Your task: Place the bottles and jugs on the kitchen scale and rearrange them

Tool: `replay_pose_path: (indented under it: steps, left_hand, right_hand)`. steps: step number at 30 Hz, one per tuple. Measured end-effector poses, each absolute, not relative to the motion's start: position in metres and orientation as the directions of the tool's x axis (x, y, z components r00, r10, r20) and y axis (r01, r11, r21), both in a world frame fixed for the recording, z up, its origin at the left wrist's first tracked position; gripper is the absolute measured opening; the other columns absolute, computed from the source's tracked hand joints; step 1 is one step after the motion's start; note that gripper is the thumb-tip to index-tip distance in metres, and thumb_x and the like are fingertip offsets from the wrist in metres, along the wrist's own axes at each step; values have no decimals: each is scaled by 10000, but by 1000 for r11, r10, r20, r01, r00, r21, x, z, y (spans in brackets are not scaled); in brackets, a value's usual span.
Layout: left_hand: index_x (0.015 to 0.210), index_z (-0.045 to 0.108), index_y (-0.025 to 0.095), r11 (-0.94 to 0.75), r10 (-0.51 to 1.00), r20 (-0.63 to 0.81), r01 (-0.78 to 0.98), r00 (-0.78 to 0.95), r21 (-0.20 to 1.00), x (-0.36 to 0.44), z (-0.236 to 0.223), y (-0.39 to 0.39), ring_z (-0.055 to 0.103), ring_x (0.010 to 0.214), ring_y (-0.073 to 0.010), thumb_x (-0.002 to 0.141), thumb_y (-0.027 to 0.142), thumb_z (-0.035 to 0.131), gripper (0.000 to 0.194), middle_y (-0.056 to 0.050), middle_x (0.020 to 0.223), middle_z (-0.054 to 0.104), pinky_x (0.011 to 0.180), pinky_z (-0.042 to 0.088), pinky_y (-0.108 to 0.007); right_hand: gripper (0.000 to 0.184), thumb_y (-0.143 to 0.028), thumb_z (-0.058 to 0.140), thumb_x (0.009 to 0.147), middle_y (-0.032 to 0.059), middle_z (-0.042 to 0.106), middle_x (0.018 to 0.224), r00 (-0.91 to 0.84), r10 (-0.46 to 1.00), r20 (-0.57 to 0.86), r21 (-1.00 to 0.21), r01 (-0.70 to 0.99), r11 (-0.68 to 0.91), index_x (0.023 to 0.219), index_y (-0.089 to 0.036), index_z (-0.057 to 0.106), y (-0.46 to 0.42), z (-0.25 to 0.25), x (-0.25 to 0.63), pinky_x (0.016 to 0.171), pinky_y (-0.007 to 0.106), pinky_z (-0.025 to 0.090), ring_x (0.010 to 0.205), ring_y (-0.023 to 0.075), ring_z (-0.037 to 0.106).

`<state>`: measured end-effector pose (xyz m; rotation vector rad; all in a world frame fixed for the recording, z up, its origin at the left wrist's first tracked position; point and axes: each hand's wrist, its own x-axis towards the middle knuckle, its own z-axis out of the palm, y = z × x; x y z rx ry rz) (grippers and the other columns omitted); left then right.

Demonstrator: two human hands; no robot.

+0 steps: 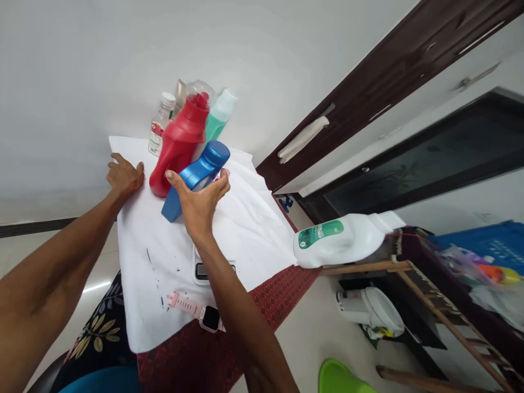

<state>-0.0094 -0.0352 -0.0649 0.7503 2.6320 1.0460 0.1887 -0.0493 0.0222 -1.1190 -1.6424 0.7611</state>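
Note:
My right hand [200,207] is wrapped round a blue bottle [198,174], thumb on its near side and fingers on the other. The bottle leans to the right. Just behind it stands a red bottle [178,147] with a red cap. My left hand [126,176] rests on the left edge of the white cloth [172,289], fingers loosely bent and apart, holding nothing. Behind the red bottle are a clear jar [159,128] with a white lid and a green bottle [216,117]. My right forearm partly covers a white digital scale [200,271].
A pink smartwatch [198,312] lies near the cloth's front edge. At the right corner, a large white bottle [347,240] with a green label stands. The wall [164,43] rises directly behind the bottles. A green tub [341,377] is on the floor.

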Motion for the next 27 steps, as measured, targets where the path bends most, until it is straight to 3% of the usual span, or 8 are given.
replay_pose_path:
  steps: [3,5,9,11,13,17,22,27]
  left_hand:
    - [1689,151,-169,671,484,-25,352,-875,653,-9,-63,-35,581,1430,-516,1047,457,572,991,-493,1583,436,1168,467,-657]
    - [1693,160,-157,664,488,-38,342,-872,665,-9,-61,-36,606,1400,-503,1045,457,589,990,-487,1575,450,1143,489,-640]
    - [1686,132,-172,661,505,-75,330,-860,674,-10,-58,-39,614,1388,-484,1057,448,578,990,-482,1566,447,1125,503,-594]
    - [1679,120,-182,654,519,-68,344,-852,674,-10,-59,-40,608,1392,-479,1067,456,554,985,-481,1562,443,1123,505,-584]
    - [1682,126,-181,657,519,-53,358,-853,663,-10,-60,-39,607,1390,-486,1065,459,540,981,-476,1559,450,1111,520,-590]
    - [1716,199,-122,701,487,-41,362,-873,614,-12,-66,-32,578,1427,-541,1013,440,579,977,-446,1560,491,1076,562,-632]
    - [1719,219,-115,711,454,-30,342,-891,615,-15,-73,-27,627,1389,-529,992,444,600,993,-443,1548,517,1108,554,-612]
    - [1711,231,-112,705,459,-16,353,-888,615,-12,-70,-29,636,1370,-530,998,441,568,962,-445,1544,520,1093,554,-635]
  right_hand:
    - [1382,-657,906,756,348,165,1807,-39,942,333,-861,395,321,1744,-69,139,-41,14,163,1333,769,253,1724,486,108]
    - [1362,-583,912,748,342,193,1803,-28,943,331,-859,405,313,1744,-65,141,-38,10,161,1344,753,253,1719,483,137]
    - [1018,-436,842,782,243,499,1657,-47,953,299,-899,323,297,1653,-171,386,-43,8,177,1275,658,431,1550,408,481]
    - [790,-391,805,796,155,678,1442,-26,967,254,-931,264,251,1514,-211,529,-49,9,188,1166,573,544,1318,335,656]
    - [615,-362,787,790,72,756,1192,23,977,212,-954,222,202,1364,-218,618,-55,11,196,1036,499,603,1061,273,716]
    - [400,-357,736,791,-18,728,917,61,975,213,-973,104,206,1164,-217,704,-57,14,203,857,411,604,800,204,646]
    - [383,-397,745,773,-21,724,894,83,977,195,-975,-88,203,1106,-210,712,-52,27,217,780,376,588,794,191,623]
    - [296,-363,821,760,-35,696,863,120,946,302,-938,-138,317,990,-213,709,-52,62,256,796,344,567,763,154,607]
